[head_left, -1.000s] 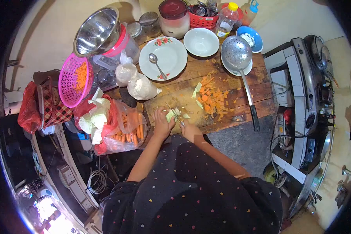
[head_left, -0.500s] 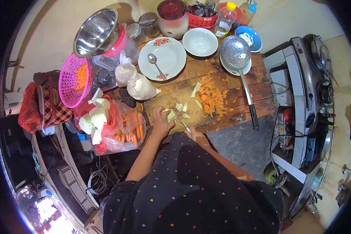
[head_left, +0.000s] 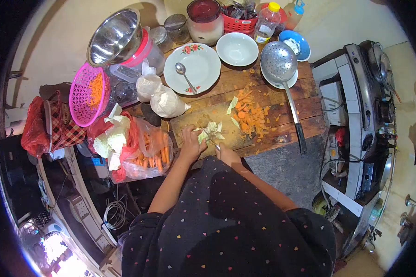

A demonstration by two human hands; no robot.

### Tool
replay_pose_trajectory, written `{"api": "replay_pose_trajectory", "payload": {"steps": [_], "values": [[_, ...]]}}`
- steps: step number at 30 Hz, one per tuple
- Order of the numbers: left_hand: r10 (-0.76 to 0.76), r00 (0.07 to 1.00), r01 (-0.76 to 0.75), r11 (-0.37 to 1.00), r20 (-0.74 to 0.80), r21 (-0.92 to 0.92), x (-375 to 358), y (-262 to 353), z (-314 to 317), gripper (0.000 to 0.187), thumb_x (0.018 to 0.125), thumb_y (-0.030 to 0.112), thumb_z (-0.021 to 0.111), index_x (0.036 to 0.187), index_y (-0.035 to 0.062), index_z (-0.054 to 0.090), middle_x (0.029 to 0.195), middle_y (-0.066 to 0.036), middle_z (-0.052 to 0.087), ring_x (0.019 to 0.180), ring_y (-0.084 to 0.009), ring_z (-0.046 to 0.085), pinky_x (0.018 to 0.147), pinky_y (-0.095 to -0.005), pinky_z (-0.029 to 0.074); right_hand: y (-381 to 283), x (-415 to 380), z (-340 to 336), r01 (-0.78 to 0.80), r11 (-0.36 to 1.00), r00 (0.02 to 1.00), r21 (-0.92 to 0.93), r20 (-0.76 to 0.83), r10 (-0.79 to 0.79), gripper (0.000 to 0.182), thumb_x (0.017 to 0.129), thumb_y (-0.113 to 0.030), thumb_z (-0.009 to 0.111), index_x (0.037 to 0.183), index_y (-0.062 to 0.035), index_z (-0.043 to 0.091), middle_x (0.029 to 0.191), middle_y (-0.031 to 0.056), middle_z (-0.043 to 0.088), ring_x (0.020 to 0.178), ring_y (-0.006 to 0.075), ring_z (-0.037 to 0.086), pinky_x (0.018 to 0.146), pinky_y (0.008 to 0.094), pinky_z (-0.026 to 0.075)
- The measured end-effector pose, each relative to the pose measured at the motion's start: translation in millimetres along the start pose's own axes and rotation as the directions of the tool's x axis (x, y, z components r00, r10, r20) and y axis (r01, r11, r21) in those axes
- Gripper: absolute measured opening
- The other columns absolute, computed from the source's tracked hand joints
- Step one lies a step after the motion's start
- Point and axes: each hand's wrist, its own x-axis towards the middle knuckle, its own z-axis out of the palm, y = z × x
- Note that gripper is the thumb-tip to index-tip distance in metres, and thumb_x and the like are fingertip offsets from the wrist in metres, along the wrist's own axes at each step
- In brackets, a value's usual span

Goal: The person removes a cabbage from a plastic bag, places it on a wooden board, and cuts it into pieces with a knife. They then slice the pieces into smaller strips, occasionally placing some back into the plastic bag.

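On the wooden cutting board (head_left: pixel 185 121), near its front edge, my left hand (head_left: pixel 192 143) is closed on a piece of pale green cabbage (head_left: pixel 202 136). My right hand (head_left: pixel 227 156) grips a knife (head_left: pixel 217 146) by its handle, and the blade points up and left to the cabbage. Small cut cabbage pieces (head_left: pixel 214 127) lie just beyond the blade. Chopped carrots (head_left: pixel 249 117) are spread to the right of them, with two cabbage strips at their left side.
A bag of carrots (head_left: pixel 148 157) and cabbage leaves (head_left: pixel 118 134) sit at the left, below a pink basket (head_left: pixel 78 94). A flowered plate (head_left: pixel 203 69) with a spoon, a white bowl (head_left: pixel 237 48) and a long-handled strainer (head_left: pixel 279 62) stand behind. A stove (head_left: pixel 363 83) is at the right.
My right hand and the knife have shifted slightly left, closer to my left hand. More cut cabbage shows by the blade. My left hand has barely moved.
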Motion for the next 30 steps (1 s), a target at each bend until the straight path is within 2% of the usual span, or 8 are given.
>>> {"api": "replay_pose_trajectory", "payload": {"steps": [6,9,12,21,27,30], "values": [[0.004,1.0,-0.004,1.0,-0.001,-0.021,-1.4,-6.3,2.4,0.051,0.074,0.02,0.065,0.117,0.0012,0.044,0.118,-0.024,0.038,0.112,-0.0419,0.037,0.098,-0.051,0.032,15.4,-28.8,-10.1,-0.033,0.999,0.999,-0.021,-0.023,0.033,0.033,0.093,-0.036,0.048,0.107,-0.0069,0.044,0.079,0.029,0.063,0.076,0.0472,0.062,0.064,0.0565,0.046],[-0.006,1.0,0.006,1.0,0.0,-0.027,-3.2,-5.8,3.5,0.051,0.073,0.019,0.065,0.116,0.0019,0.044,0.118,-0.024,0.039,0.112,-0.0418,0.038,0.098,-0.0513,0.032,19.7,-32.5,-9.0,0.001,0.999,0.997,0.05,-0.08,0.003,0.034,0.094,-0.038,0.048,0.107,-0.007,0.043,0.076,0.0293,0.062,0.074,0.0488,0.061,0.061,0.0571,0.045],[-0.006,1.0,0.006,1.0,-0.001,-0.021,-1.6,-4.2,1.0,0.051,0.072,0.017,0.067,0.115,0.0021,0.043,0.117,-0.023,0.039,0.111,-0.0415,0.038,0.098,-0.052,0.031,4.6,-36.7,-18.3,-0.006,0.998,1.0,0.06,0.018,0.005,0.036,0.094,-0.039,0.048,0.107,-0.0065,0.043,0.076,0.0296,0.061,0.076,0.0494,0.06,0.062,0.0566,0.045],[-0.009,1.0,0.009,1.0,0.008,-0.023,0.6,-0.1,-1.5,0.052,0.071,0.014,0.068,0.114,0.0019,0.042,0.117,-0.022,0.039,0.11,-0.0415,0.039,0.096,-0.0517,0.033,-8.0,-35.1,-19.0,-0.01,0.999,0.997,0.039,0.073,0.007,0.035,0.095,-0.038,0.046,0.107,-0.005,0.043,0.081,0.0287,0.062,0.08,0.0479,0.061,0.066,0.0561,0.045],[-0.013,1.0,0.013,1.0,0.009,-0.028,-1.0,-2.7,-0.5,0.05,0.073,0.016,0.067,0.115,0.0018,0.043,0.117,-0.022,0.039,0.111,-0.042,0.038,0.097,-0.0513,0.032,-5.1,-6.6,1.7,0.042,0.999,0.997,0.02,-0.069,-0.04,0.033,0.094,-0.035,0.046,0.107,-0.0047,0.044,0.08,0.028,0.063,0.076,0.0468,0.062,0.067,0.0559,0.047],[-0.039,0.999,0.039,0.999,0.002,-0.026,-2.6,-2.5,0.6,0.047,0.075,0.02,0.064,0.114,0.001,0.045,0.118,-0.023,0.039,0.113,-0.0424,0.037,0.099,-0.0515,0.031,1.6,-18.9,-4.3,0.006,1.0,0.998,-0.003,-0.055,-0.006,0.033,0.094,-0.035,0.047,0.106,-0.0046,0.044,0.077,0.028,0.063,0.075,0.0469,0.062,0.066,0.0558,0.047]]}}
